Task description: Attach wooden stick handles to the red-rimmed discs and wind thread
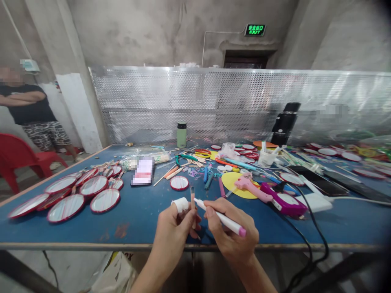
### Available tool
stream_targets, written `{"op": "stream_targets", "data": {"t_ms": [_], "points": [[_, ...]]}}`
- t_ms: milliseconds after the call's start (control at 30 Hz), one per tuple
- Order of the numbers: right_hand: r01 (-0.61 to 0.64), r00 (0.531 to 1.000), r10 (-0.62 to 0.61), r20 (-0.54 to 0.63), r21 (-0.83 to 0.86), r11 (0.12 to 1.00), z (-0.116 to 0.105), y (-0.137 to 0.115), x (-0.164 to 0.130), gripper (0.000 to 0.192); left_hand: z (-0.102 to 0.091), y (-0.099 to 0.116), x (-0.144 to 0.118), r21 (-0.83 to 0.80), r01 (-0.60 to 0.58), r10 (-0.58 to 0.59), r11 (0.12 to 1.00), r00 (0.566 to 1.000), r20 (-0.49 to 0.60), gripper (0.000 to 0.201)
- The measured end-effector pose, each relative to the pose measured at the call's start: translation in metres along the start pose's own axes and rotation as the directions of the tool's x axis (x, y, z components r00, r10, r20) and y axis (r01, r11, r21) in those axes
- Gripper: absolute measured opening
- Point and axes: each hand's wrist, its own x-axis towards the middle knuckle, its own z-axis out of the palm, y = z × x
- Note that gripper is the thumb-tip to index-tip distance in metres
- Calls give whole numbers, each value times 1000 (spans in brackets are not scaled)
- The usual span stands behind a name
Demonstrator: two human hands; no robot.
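My left hand [174,232] pinches a thin wooden stick [192,199] upright over the near edge of the blue table [137,215]; its forefinger tip is wrapped in white tape. My right hand [229,234] grips a white marker with a pink end [221,217], and the marker's tip touches the stick near its top. Both hands sit close together, just above the table's front edge.
Several round red-rimmed mirrors [91,191] lie at the left. A pink glue gun [253,188], a purple device with black cables [285,203], a phone [317,181], a green bottle [181,135] and scattered craft bits fill the middle and right. A person stands far left beside a red chair [18,156].
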Motion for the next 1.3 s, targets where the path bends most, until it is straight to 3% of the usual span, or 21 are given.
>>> {"op": "stream_targets", "data": {"t_ms": [733,900,1300], "points": [[33,999,-33,21,-24,999,1,0,1,14,2,6,1,-6,-11,11,1000,1000,-26,26],[3,1000,-4,-27,-59,998,-1,1,-2,16,-2,4,1,3,11,-11,1000,1000,-5,26],[6,1000,-6,3,28,1000,1,2,-2,19,-3,4,1,-69,4,-3,998,1000,20,24]]}}
